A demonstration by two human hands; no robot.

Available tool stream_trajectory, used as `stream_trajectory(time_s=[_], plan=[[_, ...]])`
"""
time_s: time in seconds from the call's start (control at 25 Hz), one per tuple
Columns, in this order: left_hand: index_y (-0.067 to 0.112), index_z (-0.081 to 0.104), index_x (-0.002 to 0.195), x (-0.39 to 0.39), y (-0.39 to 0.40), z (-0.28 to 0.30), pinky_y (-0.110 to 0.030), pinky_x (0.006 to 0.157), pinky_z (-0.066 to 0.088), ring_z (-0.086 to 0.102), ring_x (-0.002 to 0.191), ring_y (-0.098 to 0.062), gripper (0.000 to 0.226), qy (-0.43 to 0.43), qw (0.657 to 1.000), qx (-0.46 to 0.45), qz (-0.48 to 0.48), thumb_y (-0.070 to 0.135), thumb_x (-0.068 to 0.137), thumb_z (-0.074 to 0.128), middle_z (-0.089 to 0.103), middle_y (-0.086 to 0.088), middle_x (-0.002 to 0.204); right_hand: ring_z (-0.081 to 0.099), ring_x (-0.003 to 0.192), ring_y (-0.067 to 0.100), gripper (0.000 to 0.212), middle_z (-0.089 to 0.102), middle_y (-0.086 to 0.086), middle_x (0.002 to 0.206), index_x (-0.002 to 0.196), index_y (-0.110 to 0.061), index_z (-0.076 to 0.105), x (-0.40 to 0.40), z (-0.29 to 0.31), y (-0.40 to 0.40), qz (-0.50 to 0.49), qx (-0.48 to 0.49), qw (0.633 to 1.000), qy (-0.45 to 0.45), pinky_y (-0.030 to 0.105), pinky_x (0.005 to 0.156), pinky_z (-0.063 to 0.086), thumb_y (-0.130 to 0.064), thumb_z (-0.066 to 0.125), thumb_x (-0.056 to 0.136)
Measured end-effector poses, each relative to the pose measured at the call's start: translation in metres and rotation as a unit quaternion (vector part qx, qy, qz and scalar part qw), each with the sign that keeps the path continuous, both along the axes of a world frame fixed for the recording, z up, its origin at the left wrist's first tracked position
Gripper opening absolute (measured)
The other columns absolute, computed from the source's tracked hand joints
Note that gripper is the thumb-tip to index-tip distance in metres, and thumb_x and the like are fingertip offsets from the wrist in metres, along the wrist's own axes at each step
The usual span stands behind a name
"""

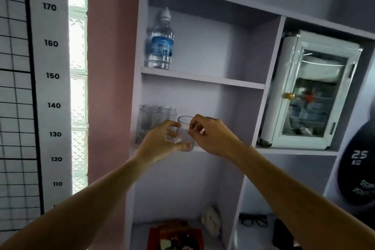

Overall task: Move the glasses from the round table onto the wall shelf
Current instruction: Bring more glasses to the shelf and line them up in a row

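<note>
A clear drinking glass (185, 126) is held upright at the front edge of the middle wall shelf (223, 150). My left hand (160, 144) wraps its lower part from the left. My right hand (211, 136) pinches its rim from the right with thumb and fingers. Behind and to the left, several clear glasses (151, 117) stand together on the same shelf against its left wall. The round table is out of view.
A water bottle (161, 42) stands on the shelf above. A small white glass-door cabinet (316, 95) fills the right compartment. Below lie a red box (174, 235), a white object (211, 219) and spectacles (253, 221). A height chart (50, 75) hangs at left.
</note>
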State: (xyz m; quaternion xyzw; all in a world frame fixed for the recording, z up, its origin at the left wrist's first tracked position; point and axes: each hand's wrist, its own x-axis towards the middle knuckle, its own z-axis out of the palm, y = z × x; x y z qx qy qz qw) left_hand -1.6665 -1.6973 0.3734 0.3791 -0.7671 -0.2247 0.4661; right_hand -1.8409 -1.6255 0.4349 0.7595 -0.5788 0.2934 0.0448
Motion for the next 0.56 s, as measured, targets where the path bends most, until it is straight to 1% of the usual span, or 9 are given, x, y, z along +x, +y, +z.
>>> stream_trajectory(time_s=[0.08, 0.16, 0.24, 0.28, 0.36, 0.4, 0.48, 0.56], plan=[[0.037, 0.057, 0.117, -0.01, -0.012, 0.002, -0.028, 0.077, 0.06, 0.068, 0.088, -0.003, 0.07, -0.012, 1.0, -0.006, 0.022, 0.058, 0.057, 0.088, 0.07, 0.014, 0.105, 0.064, 0.082, 0.018, 0.01, 0.067, -0.003, 0.095, 0.097, -0.029, 0.059, -0.01, 0.0, -0.019, 0.015, -0.002, 1.0, 0.001, 0.04, 0.077, 0.056, -0.038, 0.057, 0.092], [0.032, 0.058, 0.117, -0.019, -0.02, 0.003, -0.023, 0.072, 0.06, 0.067, 0.081, 0.0, 0.067, -0.061, 0.995, -0.03, 0.067, 0.057, 0.061, 0.086, 0.071, 0.012, 0.102, 0.064, 0.082, 0.019, 0.011, 0.068, -0.002, 0.097, 0.097, -0.029, 0.058, -0.02, 0.0, -0.035, 0.028, 0.0, 1.0, 0.009, 0.04, 0.078, 0.056, -0.039, 0.057, 0.092], [0.032, 0.058, 0.117, -0.03, -0.025, 0.005, -0.019, 0.067, 0.057, 0.065, 0.075, 0.004, 0.068, -0.126, 0.98, -0.074, 0.137, 0.067, 0.063, 0.079, 0.072, 0.014, 0.096, 0.064, 0.082, 0.02, 0.011, 0.068, -0.003, 0.097, 0.095, -0.03, 0.058, -0.033, 0.0, -0.05, 0.045, -0.001, 0.999, 0.005, 0.041, 0.079, 0.056, -0.04, 0.058, 0.091], [0.033, 0.059, 0.115, -0.035, -0.027, 0.005, -0.02, 0.066, 0.057, 0.064, 0.073, 0.005, 0.069, -0.143, 0.971, -0.094, 0.165, 0.073, 0.062, 0.075, 0.072, 0.015, 0.093, 0.064, 0.082, 0.02, 0.011, 0.067, -0.003, 0.096, 0.095, -0.031, 0.058, -0.039, 0.0, -0.057, 0.055, -0.003, 0.998, -0.001, 0.04, 0.079, 0.056, -0.041, 0.058, 0.091], [0.035, 0.061, 0.104, -0.044, -0.03, 0.004, -0.022, 0.061, 0.058, 0.064, 0.067, 0.005, 0.063, -0.145, 0.96, -0.118, 0.207, 0.08, 0.061, 0.069, 0.072, 0.017, 0.083, 0.063, 0.082, 0.02, 0.01, 0.068, -0.004, 0.096, 0.095, -0.03, 0.058, -0.051, -0.002, -0.07, 0.083, -0.005, 0.996, -0.016, 0.04, 0.078, 0.055, -0.04, 0.058, 0.09], [0.035, 0.062, 0.098, -0.047, -0.031, 0.002, -0.02, 0.057, 0.056, 0.064, 0.063, 0.006, 0.06, -0.14, 0.957, -0.124, 0.221, 0.082, 0.062, 0.065, 0.07, 0.019, 0.077, 0.063, 0.081, 0.02, 0.011, 0.068, -0.004, 0.097, 0.097, -0.029, 0.058, -0.055, -0.004, -0.076, 0.099, -0.004, 0.995, -0.024, 0.041, 0.078, 0.055, -0.038, 0.059, 0.09], [0.034, 0.063, 0.087, -0.05, -0.031, -0.002, -0.015, 0.051, 0.05, 0.063, 0.059, 0.006, 0.056, -0.123, 0.958, -0.126, 0.225, 0.086, 0.065, 0.057, 0.066, 0.021, 0.068, 0.064, 0.082, 0.021, 0.017, 0.068, -0.001, 0.1, 0.106, -0.028, 0.057, -0.061, -0.007, -0.085, 0.125, -0.006, 0.992, -0.035, 0.042, 0.078, 0.056, -0.036, 0.059, 0.091], [0.032, 0.062, 0.074, -0.053, -0.031, -0.006, -0.018, 0.048, 0.05, 0.061, 0.054, 0.004, 0.058, -0.121, 0.956, -0.123, 0.237, 0.088, 0.067, 0.051, 0.063, 0.018, 0.06, 0.065, 0.084, 0.022, 0.028, 0.069, 0.0, 0.1, 0.116, -0.029, 0.052, -0.066, -0.01, -0.094, 0.147, 0.0, 0.988, -0.037, 0.043, 0.078, 0.056, -0.034, 0.061, 0.091]])
